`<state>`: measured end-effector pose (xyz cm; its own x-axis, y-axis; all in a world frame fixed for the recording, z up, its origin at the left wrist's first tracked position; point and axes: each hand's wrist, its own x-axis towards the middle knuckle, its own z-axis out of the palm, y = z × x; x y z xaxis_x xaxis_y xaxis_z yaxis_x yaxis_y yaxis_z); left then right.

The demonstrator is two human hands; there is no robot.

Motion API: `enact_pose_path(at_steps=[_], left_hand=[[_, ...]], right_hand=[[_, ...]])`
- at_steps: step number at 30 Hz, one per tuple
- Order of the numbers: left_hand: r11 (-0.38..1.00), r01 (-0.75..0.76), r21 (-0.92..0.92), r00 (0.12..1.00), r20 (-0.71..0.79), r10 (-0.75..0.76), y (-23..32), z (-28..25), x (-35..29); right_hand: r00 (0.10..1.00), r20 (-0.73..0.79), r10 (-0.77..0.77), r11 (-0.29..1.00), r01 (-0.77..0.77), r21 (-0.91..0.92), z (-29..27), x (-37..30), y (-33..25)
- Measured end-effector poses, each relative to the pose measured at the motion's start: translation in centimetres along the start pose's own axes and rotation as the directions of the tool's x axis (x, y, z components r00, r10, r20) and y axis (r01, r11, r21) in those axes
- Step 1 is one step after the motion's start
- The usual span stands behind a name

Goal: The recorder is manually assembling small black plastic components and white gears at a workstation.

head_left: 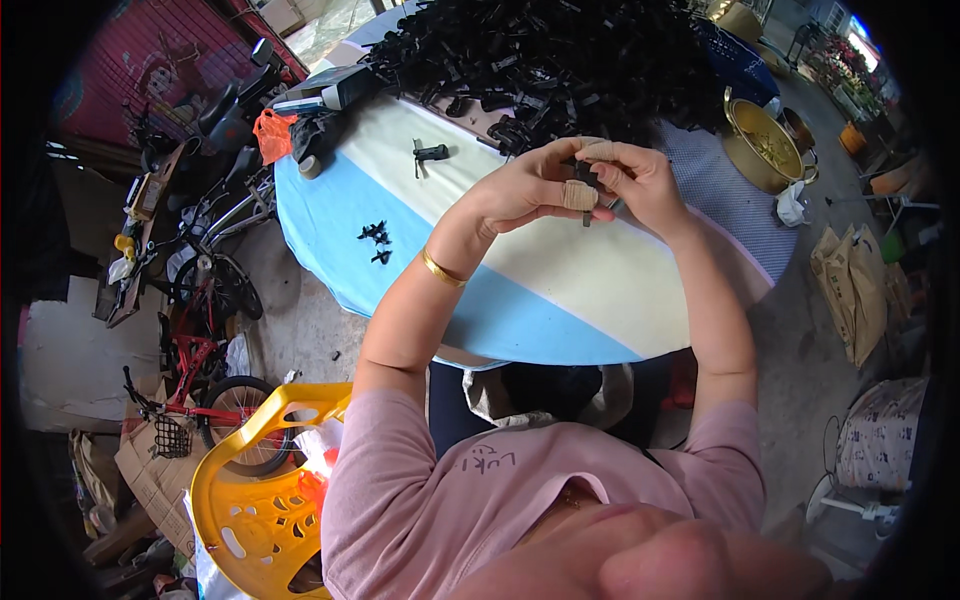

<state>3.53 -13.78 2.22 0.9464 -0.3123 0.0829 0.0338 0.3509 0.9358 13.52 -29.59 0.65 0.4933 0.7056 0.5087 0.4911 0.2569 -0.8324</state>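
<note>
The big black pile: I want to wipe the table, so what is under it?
At the near edge of the black pile, a pinkish patch and the striped tablecloth show. What lies under its middle is covered and cannot be seen.

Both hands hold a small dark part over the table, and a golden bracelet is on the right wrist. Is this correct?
No: the head view shows the golden bracelet on the left wrist, not the right. Both hands hold a small dark part over the table.

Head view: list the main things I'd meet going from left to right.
Orange plastic bag, small black pieces on the blue stripe, single black piece on the cream stripe, left hand, right hand, gold-coloured pot, brown bag.
</note>
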Motion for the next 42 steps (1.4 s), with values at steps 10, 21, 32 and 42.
enact_pose_path(at_steps=[10,21,32,42], left_hand=[[0.938,-0.273,0.213,0.912,-0.254,0.322,-0.3,0.7,0.3],[0.792,-0.304,0.529,0.884,-0.154,0.442,-0.5,1.1,0.3],[0.544,-0.405,0.735,0.738,-0.088,0.669,-1.7,1.3,0.4],[0.324,-0.071,0.943,0.724,-0.175,0.667,-2.0,3.6,0.3]], right_hand=[[0.977,0.004,0.215,0.941,-0.208,0.267,0.1,-0.4,-1.0],[0.982,-0.018,0.19,0.973,-0.186,0.139,1.3,-0.7,-2.1],[0.967,0.001,0.255,0.951,-0.251,0.179,1.7,-1.2,-2.6],[0.992,-0.098,-0.077,0.969,0.052,-0.241,1.3,-0.6,-2.1]])
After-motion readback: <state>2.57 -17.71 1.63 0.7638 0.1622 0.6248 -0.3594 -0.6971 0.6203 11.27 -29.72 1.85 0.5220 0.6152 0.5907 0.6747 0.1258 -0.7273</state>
